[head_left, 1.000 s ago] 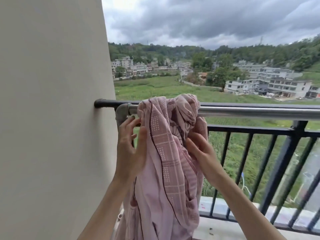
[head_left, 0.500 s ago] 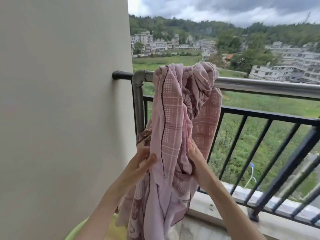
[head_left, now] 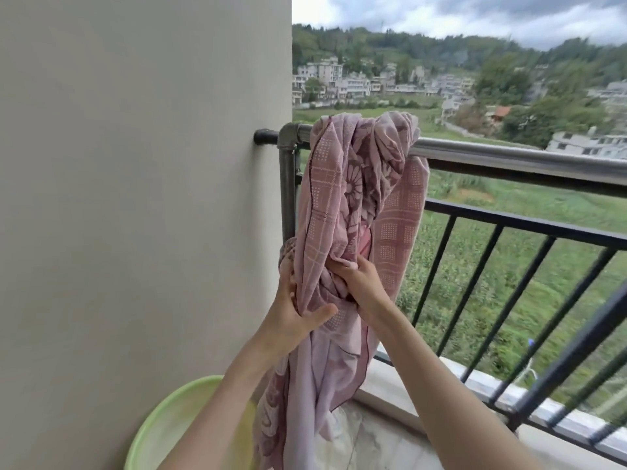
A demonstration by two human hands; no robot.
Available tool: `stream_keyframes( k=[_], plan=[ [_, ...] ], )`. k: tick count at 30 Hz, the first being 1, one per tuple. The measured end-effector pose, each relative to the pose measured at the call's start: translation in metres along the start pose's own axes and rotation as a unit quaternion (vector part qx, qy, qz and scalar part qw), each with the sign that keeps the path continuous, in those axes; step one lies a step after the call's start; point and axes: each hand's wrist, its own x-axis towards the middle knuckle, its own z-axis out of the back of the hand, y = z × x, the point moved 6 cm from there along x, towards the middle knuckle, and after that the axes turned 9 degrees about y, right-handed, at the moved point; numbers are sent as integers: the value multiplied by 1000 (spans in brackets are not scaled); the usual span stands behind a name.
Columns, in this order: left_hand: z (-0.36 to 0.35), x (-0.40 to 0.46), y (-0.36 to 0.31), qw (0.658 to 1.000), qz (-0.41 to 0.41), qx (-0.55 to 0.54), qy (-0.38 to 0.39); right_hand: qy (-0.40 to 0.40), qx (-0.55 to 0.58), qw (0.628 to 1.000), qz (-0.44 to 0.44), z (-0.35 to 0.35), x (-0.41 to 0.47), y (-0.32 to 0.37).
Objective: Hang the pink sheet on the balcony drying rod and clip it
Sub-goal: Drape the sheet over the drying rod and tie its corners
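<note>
Pink sheet (head_left: 342, 212) hangs bunched over drying rod (head_left: 509, 157) near wall. Left hand (head_left: 291, 310) and right hand (head_left: 359, 283) fingers pinch its folds. Advice: draw fabric rightward along rod, flatten before clipping.

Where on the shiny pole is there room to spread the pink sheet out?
The silver metal drying rod is bare from the bunched pink patterned sheet rightward to the picture's edge. It is crowded at the wall end, where the sheet hangs in a clump beside the grey pipe elbow and the left hand and right hand grip the cloth.
</note>
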Motion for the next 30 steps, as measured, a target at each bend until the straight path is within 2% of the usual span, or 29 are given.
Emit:
stream_keyframes(
  k=[3,6,8,11,13,15,18,20,22,26,30],
  plan=[
    [13,11,6,994,23,80,-74,-15,-4,1000,-18,7,-5,-6],
    [33,25,14,987,39,122,-97,-18,-9,999,-35,12,-6,-11],
    [40,37,12,987,46,146,-50,-20,4,999,-30,13,-6,-13],
    [38,50,16,994,73,47,68,-19,29,999,-24,8,-3,-15],
    [37,55,30,988,95,41,118,-34,18,999,-21,7,-2,-19],
    [36,56,44,983,112,75,126,-56,-53,997,-19,11,-3,-23],
    [29,47,70,982,139,70,103,-70,-130,989,-11,10,-13,-26],
    [23,38,78,982,149,71,92,-64,-124,990,-6,6,-25,-31],
    [18,27,75,983,155,57,86,-40,-71,997,5,-1,-39,-35],
    [1,-5,58,991,109,30,76,-23,-94,995,-27,-3,-60,-38],
    [-23,-37,16,997,23,-60,50,18,-60,996,-63,1,-85,-38]
  ],
)
